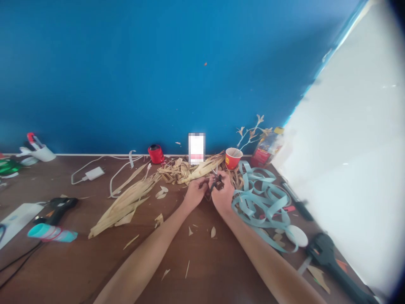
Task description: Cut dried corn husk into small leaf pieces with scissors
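Both my hands meet at the middle of the brown table (79,261), close to the wall. My right hand (223,195) is closed round a pair of dark-handled scissors (215,184). My left hand (195,192) is pinched shut right beside the blades, on something too small to make out. Just beyond the hands lies a heap of dried corn husks (186,171). A longer bundle of husks (123,207) stretches to the left, and small husk scraps (161,193) are scattered round my forearms.
Tangled light-blue ribbon (262,198) lies right of my hands, with a red paper cup (233,158) behind. A black glue gun (332,261) sits at the right edge, another (57,209) at the left by a teal tube (50,233). A white charger (93,173) and red round object (156,153) are near the blue wall.
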